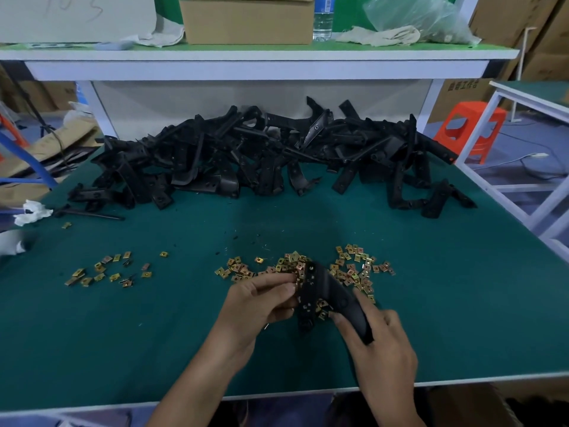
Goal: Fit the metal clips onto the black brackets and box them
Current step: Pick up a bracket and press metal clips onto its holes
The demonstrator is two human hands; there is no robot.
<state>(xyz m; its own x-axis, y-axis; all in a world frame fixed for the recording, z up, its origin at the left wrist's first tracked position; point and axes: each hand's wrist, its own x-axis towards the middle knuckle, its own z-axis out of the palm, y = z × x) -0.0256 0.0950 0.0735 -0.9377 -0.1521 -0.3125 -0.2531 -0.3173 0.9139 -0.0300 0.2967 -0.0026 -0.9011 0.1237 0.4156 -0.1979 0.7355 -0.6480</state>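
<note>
- My left hand [261, 300]: fingers and thumb are drawn together, pinching the left edge of the black bracket [326, 291]. Gold shows at the fingertips, but I cannot tell whether a clip sits between them.
- My right hand [378, 337]: fingers are wrapped round the lower, curved end of the black bracket, holding it tilted over the table [154, 334].
- The black bracket looks like moulded plastic. I judge it light and stiff, with a matt skin unlikely to slip. The thick curved limb is the place to hold it, which leaves the flat, holed limb free for fitting.
- Loose clips [354, 266], under and just behind the black bracket: small folded pieces of gold-coloured metal. I judge them light, springy, sharp at the edges and easily scattered. Each is best pinched by its flat faces, with the open mouth turned toward the bracket's edge.
- Second scatter of clips [107, 269], well to the left of the black bracket: sparser, and lying flat on the table.
- Heap of brackets [261, 158], beyond the black bracket: the parts are interlocked, so I judge that lifting one by an end may drag its neighbours.
- Cardboard box [246, 20], on the shelf [92, 53] above and beyond the black bracket: I cannot tell whether it is the packing box.
</note>
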